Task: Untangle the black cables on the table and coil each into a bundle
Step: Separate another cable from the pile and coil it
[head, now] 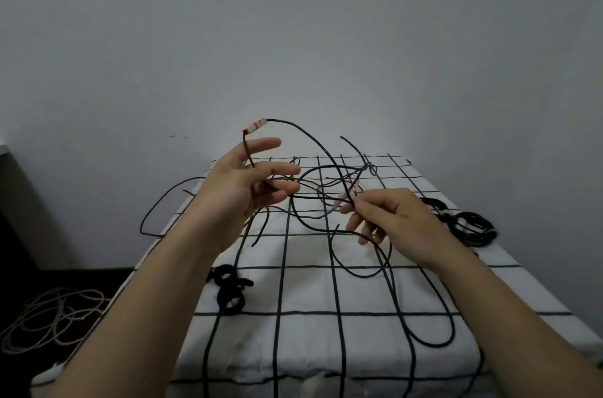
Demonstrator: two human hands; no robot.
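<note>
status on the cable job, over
Left hand holds black cable below red-striped tag. Right hand pinches a strand by a pink tag. Tangle uncoiled across table; one coiled bundle at right edge.

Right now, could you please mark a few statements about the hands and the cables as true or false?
1. The right hand pinches a black cable. True.
2. A coiled bundle lies to the right of that hand. True.
3. Both hands rest flat and empty. False: the left hand and the right hand are raised, each holding cable.
4. The table cover is plain blue. False: the cloth is white with a black grid.
</note>
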